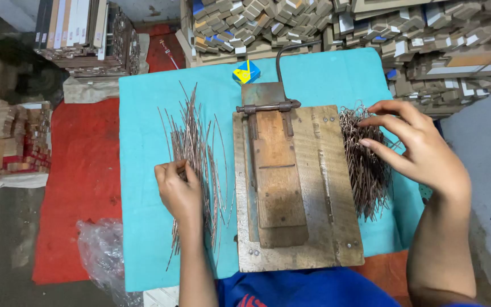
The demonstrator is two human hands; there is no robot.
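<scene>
While the left hand (178, 190) curls shut on a few straight metal wires (195, 149) from the loose sheaf fanned over the teal cloth (143, 113), the wooden press board (296, 187) lies between both hands (its hinged lever flat). Beyond it, the right hand (419, 145) rests open, fingers spread on the heap of bent wires (365, 170), gripping nothing visibly. Farther off sit a small blue-and-yellow box (246, 71) and stacked cartons (370, 28).

Left hand (178, 190) pinching straight wires (197, 142); right hand (413, 142) fingertips on bent wire pile (367, 170); wooden jig (294, 187) between.
</scene>
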